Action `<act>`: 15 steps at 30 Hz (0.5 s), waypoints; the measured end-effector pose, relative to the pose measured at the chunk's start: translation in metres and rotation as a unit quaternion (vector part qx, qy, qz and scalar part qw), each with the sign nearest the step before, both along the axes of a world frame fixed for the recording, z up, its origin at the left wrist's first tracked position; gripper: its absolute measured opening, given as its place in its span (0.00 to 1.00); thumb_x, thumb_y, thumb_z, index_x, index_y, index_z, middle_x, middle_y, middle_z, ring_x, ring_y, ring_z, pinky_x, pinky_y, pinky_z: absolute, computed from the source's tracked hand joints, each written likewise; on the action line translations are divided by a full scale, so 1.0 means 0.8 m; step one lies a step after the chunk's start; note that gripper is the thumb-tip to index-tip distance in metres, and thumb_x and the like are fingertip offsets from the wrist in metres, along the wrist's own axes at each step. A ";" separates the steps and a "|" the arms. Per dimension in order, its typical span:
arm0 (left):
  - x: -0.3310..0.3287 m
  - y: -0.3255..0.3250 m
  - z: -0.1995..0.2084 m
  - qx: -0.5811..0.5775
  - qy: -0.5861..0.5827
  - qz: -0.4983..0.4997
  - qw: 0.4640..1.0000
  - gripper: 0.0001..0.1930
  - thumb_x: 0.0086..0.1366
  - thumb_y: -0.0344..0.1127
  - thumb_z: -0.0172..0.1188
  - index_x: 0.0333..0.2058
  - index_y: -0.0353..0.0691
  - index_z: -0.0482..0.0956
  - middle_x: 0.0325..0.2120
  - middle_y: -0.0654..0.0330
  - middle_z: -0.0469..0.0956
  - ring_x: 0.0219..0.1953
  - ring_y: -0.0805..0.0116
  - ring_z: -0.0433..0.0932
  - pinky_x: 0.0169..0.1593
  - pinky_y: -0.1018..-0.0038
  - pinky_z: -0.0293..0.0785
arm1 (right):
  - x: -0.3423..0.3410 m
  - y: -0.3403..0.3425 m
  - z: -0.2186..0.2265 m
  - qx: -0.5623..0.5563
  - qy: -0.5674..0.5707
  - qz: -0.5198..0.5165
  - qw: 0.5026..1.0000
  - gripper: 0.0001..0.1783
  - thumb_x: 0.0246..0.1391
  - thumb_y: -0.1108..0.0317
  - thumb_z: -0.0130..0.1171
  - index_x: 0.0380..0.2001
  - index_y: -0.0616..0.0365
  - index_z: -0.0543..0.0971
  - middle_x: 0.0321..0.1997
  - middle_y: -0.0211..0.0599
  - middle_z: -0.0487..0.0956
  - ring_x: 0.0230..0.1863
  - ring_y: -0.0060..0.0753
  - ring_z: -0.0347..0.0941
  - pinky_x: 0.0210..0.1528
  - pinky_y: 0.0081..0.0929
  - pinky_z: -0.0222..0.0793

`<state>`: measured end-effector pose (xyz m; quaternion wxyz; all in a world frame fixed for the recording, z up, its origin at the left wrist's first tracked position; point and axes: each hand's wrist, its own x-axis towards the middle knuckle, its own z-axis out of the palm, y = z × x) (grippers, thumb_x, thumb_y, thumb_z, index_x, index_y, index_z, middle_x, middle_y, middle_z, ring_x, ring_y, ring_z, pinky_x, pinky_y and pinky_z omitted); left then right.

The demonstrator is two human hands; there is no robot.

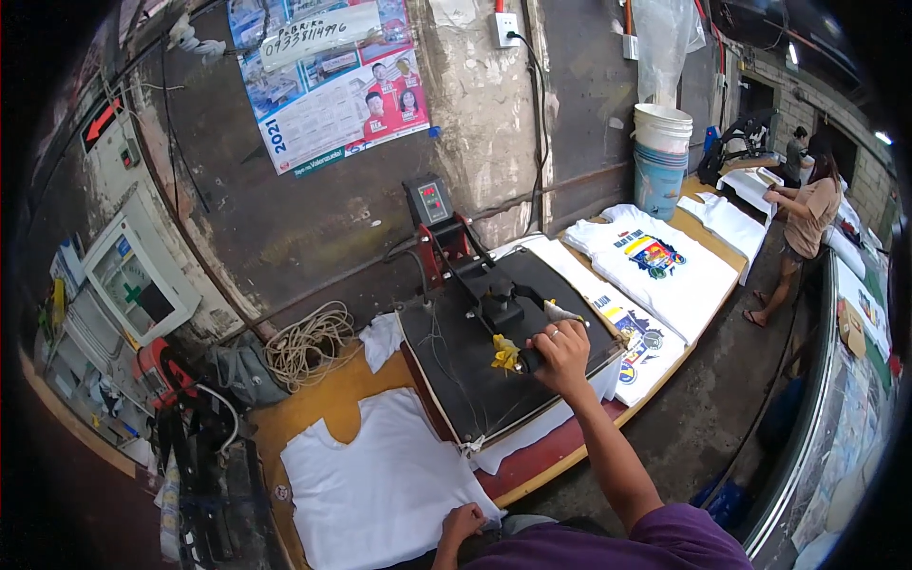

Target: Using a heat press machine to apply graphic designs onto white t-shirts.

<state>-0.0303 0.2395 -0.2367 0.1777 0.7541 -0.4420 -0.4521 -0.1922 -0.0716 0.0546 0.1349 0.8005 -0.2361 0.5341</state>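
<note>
My right hand [560,356] is wrapped around the handle of a heat press [518,309]. The press's wide black upper plate is down, and white cloth sticks out from under its near and right edges. A yellow piece of cloth or tape [505,353] is tied at the handle. On the table left of the press lies a plain white T-shirt [370,484], spread flat with its neckline away from me. My left hand [463,524] rests at the shirt's lower right edge, its fingers curled in on the fabric; the fingertips are partly hidden.
White printed T-shirts [665,261] lie right of the press, beside stacked buckets [659,166]. A red-and-black control box [429,199] stands behind the press. Coiled rope [309,347] and a grey bag [249,370] sit at the back left. A person [812,204] stands farther right.
</note>
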 end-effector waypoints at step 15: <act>-0.013 0.008 0.013 -0.049 -0.063 0.035 0.996 0.10 0.55 0.46 0.65 0.30 0.48 0.80 0.21 0.67 0.82 0.27 0.69 0.83 0.35 0.70 0.76 | 0.005 0.001 0.002 -0.024 -0.012 -0.001 1.000 0.12 0.36 0.71 0.66 0.19 0.53 0.71 0.23 0.31 0.70 0.28 0.37 0.70 0.37 0.36 0.66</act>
